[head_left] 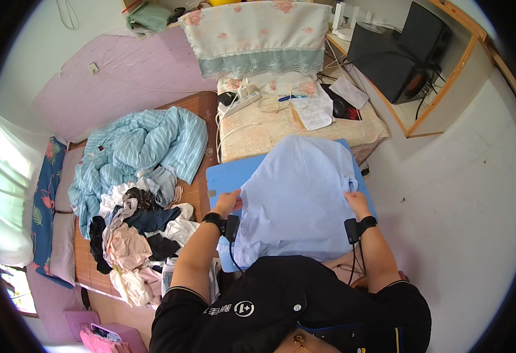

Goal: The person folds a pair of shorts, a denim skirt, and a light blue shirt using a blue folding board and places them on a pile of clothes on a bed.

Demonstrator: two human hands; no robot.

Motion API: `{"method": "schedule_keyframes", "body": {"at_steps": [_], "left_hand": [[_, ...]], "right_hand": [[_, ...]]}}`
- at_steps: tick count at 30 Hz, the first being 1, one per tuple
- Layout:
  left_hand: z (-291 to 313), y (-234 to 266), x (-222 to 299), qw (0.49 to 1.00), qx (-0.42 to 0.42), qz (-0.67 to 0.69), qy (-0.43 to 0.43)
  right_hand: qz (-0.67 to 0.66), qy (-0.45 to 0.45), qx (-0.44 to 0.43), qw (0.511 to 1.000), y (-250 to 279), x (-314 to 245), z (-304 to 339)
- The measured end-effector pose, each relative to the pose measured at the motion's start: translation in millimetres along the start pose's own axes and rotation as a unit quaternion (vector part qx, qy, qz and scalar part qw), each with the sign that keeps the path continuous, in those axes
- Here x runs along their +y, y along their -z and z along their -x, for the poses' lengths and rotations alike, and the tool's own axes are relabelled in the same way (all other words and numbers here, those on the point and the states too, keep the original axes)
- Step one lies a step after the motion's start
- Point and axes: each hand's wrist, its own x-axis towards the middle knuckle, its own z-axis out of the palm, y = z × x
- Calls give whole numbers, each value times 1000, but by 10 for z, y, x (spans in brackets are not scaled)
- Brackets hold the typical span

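Observation:
A light blue cloth garment [296, 200] lies spread over a blue board-like tabletop [222, 176] right in front of me; its exact kind cannot be told. My left hand [228, 203] pinches the garment's left edge, fingers closed on the fabric. At the opposite edge, my right hand [357, 203] grips a gathered bit of the same cloth. Between the hands the fabric is fairly smooth, with soft creases towards the near side. Its nearest part is hidden by my chest. Each wrist wears a dark strap with a small black box and a cable.
Left of me, a bed [202, 147] bears a heap of mixed clothes [131, 232] and a striped blue quilt [152, 141]. Beyond the tabletop stands a cloth-covered table [240, 138] with papers [317, 115], a pen and a power strip. A pink bin [122, 335] sits at lower left.

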Motion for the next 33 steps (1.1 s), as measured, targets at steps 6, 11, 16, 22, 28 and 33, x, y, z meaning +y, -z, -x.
{"method": "schedule_keyframes", "body": {"at_steps": [6,11,16,22,28,33], "left_hand": [[202,-370,221,944,-238,176,146],[258,-580,174,962,-187,191,49],[159,-678,158,994,-29,101,-27],[614,-712,682,794,176,-315,-489],[354,-170,306,779,215,-406,-427],[182,69,65,972,211,30,-101]], "right_hand": [[-110,-121,-197,967,36,-348,128],[-320,-216,-225,895,-162,-361,-128],[-400,-183,-62,896,-165,-209,-413],[-417,-22,111,902,7,-585,-310],[-276,-73,26,958,11,-166,-362],[-453,-125,-116,875,-49,-217,-245]]}}
